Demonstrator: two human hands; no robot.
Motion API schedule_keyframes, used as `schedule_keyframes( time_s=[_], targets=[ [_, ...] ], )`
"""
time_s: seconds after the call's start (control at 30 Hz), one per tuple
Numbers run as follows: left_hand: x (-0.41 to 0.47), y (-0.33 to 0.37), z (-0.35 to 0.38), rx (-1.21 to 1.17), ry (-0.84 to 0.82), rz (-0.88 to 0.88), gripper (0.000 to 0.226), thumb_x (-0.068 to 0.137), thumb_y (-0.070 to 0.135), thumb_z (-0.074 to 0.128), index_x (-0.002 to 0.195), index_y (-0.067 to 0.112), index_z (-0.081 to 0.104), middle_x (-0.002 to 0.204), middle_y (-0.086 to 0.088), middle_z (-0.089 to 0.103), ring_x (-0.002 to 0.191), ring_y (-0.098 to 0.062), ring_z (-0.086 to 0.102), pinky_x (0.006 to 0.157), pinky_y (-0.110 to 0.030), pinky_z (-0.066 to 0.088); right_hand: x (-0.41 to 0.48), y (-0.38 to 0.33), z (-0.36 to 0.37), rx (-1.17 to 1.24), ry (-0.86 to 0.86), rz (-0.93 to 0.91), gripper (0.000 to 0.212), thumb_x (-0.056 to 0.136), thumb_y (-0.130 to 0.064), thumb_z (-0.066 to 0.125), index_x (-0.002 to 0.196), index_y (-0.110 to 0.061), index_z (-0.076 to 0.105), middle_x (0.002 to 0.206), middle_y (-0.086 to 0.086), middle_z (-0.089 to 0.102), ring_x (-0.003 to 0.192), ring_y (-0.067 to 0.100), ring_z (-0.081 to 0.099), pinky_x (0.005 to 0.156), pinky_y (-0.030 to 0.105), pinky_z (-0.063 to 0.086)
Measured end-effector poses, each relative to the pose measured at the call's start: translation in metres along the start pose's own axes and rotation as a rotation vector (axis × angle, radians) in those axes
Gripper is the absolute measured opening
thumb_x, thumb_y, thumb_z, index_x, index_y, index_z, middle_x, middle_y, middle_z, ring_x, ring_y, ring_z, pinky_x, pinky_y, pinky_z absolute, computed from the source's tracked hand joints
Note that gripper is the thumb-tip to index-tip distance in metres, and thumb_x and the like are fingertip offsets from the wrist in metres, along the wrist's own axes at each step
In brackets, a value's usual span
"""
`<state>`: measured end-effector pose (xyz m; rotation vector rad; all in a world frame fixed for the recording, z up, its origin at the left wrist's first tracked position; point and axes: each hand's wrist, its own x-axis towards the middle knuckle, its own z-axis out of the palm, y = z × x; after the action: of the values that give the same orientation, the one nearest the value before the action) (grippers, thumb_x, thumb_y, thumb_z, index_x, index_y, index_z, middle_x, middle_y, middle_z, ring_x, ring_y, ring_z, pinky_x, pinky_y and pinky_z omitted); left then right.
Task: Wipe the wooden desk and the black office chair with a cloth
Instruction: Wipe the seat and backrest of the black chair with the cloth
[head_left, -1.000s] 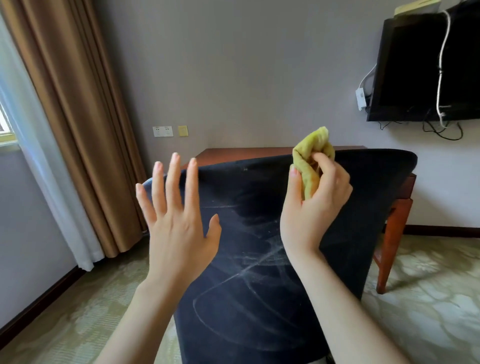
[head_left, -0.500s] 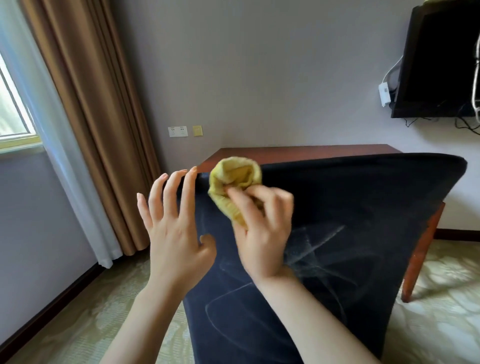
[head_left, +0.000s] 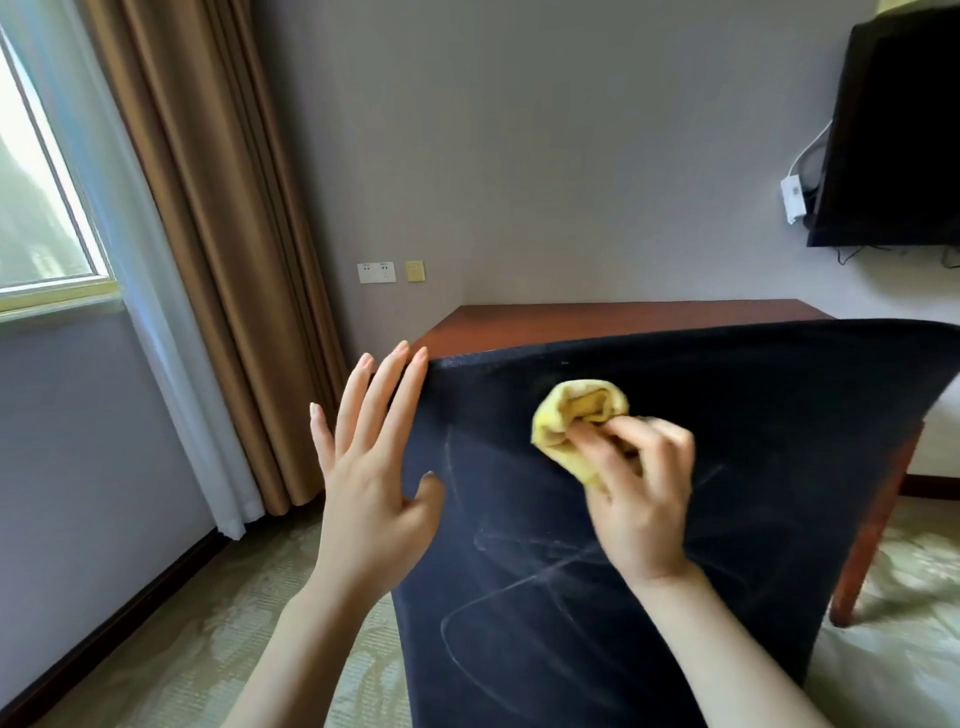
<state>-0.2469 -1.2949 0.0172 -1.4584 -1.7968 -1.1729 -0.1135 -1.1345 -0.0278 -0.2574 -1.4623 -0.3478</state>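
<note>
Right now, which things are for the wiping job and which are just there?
For the job:
yellow cloth, bunched in the right hand
black office chair, marked with pale streaks
wooden desk behind it
left hand, open at the chair's edge

Just there:
brown curtain
wall sockets
wall TV
window

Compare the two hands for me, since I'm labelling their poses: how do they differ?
The left hand is open with straight, spread fingers; the right hand is curled. The left holds nothing; the right grips a bunched yellow cloth. The left is at the chair back's left edge; the right is mid-back, blurred. Both are raised before the chair back.
</note>
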Motion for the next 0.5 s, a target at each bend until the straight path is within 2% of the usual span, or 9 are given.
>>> schedule_keyframes(
  time_s=[0.1,0.2,0.27,0.37,0.43,0.5],
  targets=[
    [-0.006,-0.001,0.004,-0.075,0.029,-0.077,0.095,0.066,0.008,0.053,0.147,0.036,0.014,0.157,0.019,0.005,0.146,-0.009,-0.004,0.115,-0.054,-0.004,-0.008,0.024,-0.016,-0.029,0.052,0.181,0.015,0.094,-0.009,0.057,0.106,-0.017,0.058,0.100,0.008,0.049,0.088,0.029,0.045,0.088,0.023,0.036],
    [-0.012,-0.002,0.007,-0.157,0.043,-0.175,0.099,0.066,0.011,0.054,0.146,0.042,0.005,0.157,0.022,-0.006,0.145,-0.005,-0.007,0.116,-0.054,-0.002,-0.010,0.045,-0.030,-0.034,0.096,0.413,0.017,0.089,-0.004,0.058,0.106,-0.007,0.055,0.098,0.025,0.052,0.093,0.036,0.048,0.089,0.024,0.037],
    [-0.014,-0.003,0.009,-0.208,0.048,-0.206,0.100,0.067,0.011,0.054,0.146,0.045,0.002,0.157,0.022,-0.008,0.144,0.001,-0.005,0.116,-0.056,0.003,-0.004,0.055,-0.038,0.001,0.147,0.609,0.021,0.087,-0.003,0.057,0.108,0.000,0.056,0.102,0.031,0.051,0.097,0.033,0.049,0.090,0.017,0.035],
    [-0.016,-0.003,0.011,-0.294,0.058,-0.199,0.100,0.067,0.007,0.054,0.145,0.048,0.005,0.157,0.021,-0.005,0.144,0.002,-0.002,0.117,-0.046,0.012,0.010,0.065,-0.044,0.056,0.266,0.853,0.027,0.089,-0.012,0.054,0.114,-0.001,0.055,0.109,0.022,0.052,0.102,0.021,0.047,0.088,0.002,0.029],
    [-0.016,-0.004,0.012,-0.330,0.064,-0.195,0.100,0.066,0.004,0.054,0.145,0.047,0.008,0.158,0.018,-0.001,0.144,0.000,0.000,0.116,-0.037,0.013,0.018,0.064,-0.043,0.069,0.319,0.931,0.029,0.090,-0.016,0.052,0.117,-0.004,0.055,0.110,0.010,0.052,0.104,0.017,0.048,0.088,0.003,0.030],
    [-0.016,-0.003,0.013,-0.345,0.069,-0.195,0.102,0.064,0.002,0.053,0.146,0.045,0.011,0.158,0.016,0.002,0.145,-0.002,0.002,0.115,-0.034,0.013,0.023,0.056,-0.037,0.081,0.348,0.977,0.033,0.091,-0.017,0.052,0.120,-0.002,0.054,0.113,0.008,0.053,0.104,0.014,0.049,0.089,0.005,0.032]
  ],
)
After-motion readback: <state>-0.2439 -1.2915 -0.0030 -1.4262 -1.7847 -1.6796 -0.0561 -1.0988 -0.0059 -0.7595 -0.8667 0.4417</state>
